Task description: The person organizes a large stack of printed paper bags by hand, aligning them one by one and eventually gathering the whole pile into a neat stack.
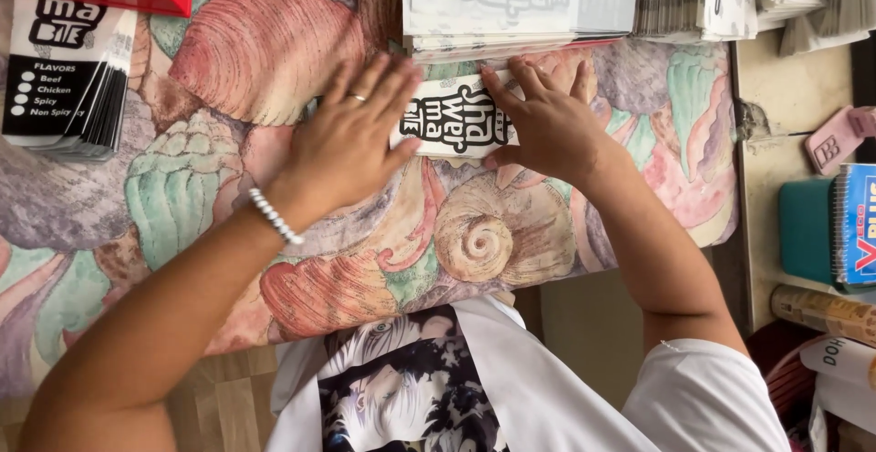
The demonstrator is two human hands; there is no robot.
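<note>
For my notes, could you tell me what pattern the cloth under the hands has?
Large seashells in pink, green and tan cover the cloth; the head view shows it.

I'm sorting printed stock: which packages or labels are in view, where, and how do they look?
White paper sleeve, black lettering, flat under both hands.
Black-and-white sleeve stack, far left.
Pale sheet pile, top centre.
Fanned sleeve bundles, top right.
Blue spiral notebook, right edge.

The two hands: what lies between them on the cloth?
In the head view, a white paper packet with black print lies flat between the left hand and the right hand; both press on its ends.
</note>
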